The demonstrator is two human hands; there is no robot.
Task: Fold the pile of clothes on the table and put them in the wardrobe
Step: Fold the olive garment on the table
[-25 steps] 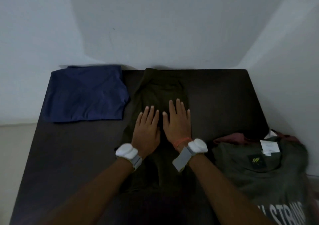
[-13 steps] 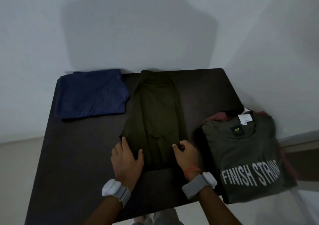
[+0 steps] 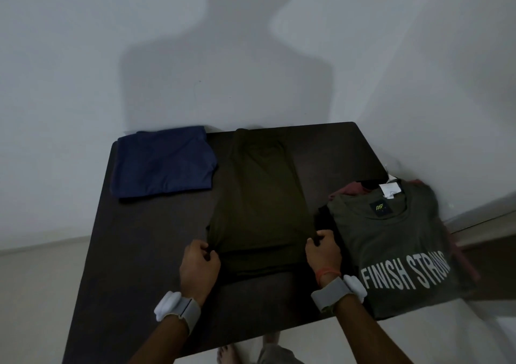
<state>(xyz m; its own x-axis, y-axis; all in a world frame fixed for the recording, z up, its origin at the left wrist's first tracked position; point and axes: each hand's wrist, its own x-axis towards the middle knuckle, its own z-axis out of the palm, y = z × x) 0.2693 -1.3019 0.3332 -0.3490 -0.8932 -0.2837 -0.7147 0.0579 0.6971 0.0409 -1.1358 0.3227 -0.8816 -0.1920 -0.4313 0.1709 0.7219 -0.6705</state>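
Left hand and right hand have slid back from pressing flat and now pinch the near corners of the olive garment; I judge the next fold is starting. It lies centre-frame on the table, long axis running bottom to top, narrow end uppermost.

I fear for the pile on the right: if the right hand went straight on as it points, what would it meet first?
Probably just the olive garment whose corner the right hand pinches: it points forward and slightly left, away from the grey shirt pile.
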